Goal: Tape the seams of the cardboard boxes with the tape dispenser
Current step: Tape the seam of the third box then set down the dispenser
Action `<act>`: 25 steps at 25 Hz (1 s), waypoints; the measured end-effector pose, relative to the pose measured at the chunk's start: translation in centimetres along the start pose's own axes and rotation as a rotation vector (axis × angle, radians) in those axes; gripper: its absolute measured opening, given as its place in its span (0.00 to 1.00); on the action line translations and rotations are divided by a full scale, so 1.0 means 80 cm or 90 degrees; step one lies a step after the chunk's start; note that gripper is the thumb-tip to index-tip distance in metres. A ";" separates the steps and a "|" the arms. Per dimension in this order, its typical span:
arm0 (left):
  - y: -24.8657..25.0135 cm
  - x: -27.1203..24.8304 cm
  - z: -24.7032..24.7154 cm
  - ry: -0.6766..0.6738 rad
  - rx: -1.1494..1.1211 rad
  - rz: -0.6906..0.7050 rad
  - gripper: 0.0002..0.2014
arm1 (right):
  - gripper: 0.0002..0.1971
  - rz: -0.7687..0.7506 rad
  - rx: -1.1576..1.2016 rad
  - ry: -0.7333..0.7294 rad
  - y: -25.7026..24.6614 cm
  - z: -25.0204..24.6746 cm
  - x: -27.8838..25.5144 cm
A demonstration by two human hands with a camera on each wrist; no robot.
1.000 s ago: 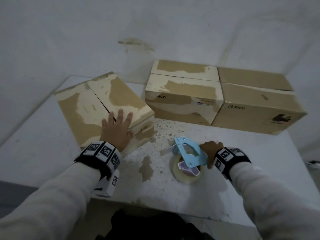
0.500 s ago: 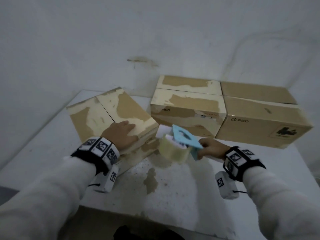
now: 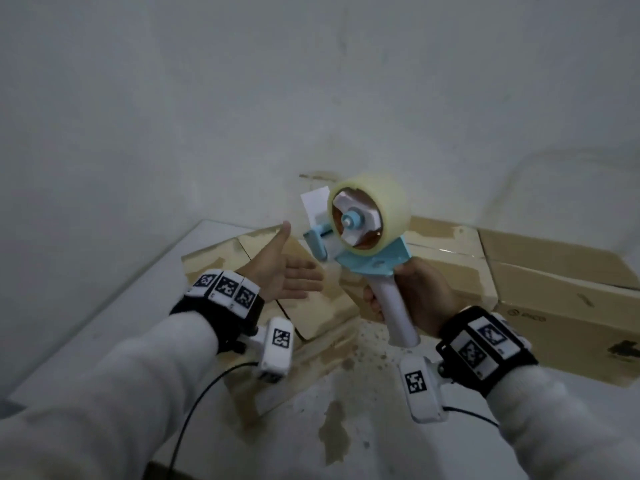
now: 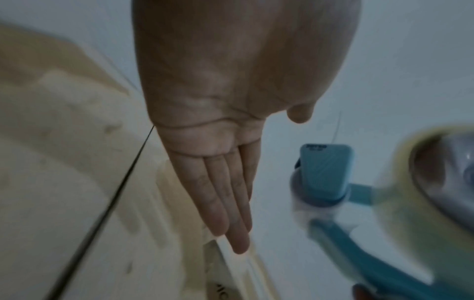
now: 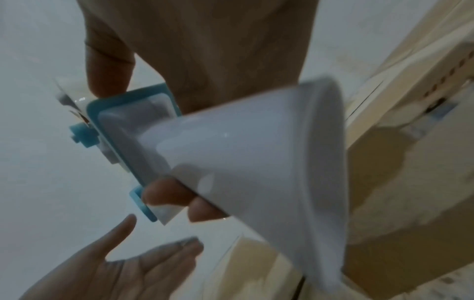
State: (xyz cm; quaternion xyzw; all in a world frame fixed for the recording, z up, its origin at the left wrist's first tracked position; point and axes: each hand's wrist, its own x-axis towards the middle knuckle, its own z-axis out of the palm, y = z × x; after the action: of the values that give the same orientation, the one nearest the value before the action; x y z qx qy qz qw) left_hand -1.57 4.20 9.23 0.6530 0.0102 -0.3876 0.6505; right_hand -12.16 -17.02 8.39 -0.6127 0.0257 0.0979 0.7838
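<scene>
My right hand [image 3: 414,296] grips the white handle of the tape dispenser [image 3: 367,233] and holds it upright in the air, its clear tape roll [image 3: 375,211] on top. The handle [image 5: 256,154] fills the right wrist view, with fingers [image 5: 166,194] curled round it. My left hand [image 3: 287,271] hovers open, palm up, just left of the dispenser and above the near cardboard box [image 3: 322,306], touching nothing. Straight fingers [image 4: 225,203] show beside the blue dispenser head [image 4: 325,172]. The box's top seam [image 4: 107,203] runs as a dark slit.
Two more cardboard boxes [image 3: 561,292] stand side by side at the back right against the white wall. All sit on a white, stained table [image 3: 346,410], whose left edge [image 3: 138,282] runs diagonally. Wrist camera cables hang under both arms.
My right hand lifted the dispenser off the table and turned it upright at chest height. My left hand left the box top and rose, palm open, beside the dispenser.
</scene>
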 end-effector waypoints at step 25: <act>0.098 0.110 -0.224 0.076 0.096 0.144 0.18 | 0.08 -0.044 -0.193 0.205 0.027 0.182 0.174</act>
State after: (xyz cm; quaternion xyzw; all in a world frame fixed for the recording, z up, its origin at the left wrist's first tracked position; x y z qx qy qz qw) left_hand 17.48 14.05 8.57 0.7189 -0.0542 -0.2720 0.6374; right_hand -0.10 -0.77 7.70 -0.7318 0.1145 -0.0250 0.6713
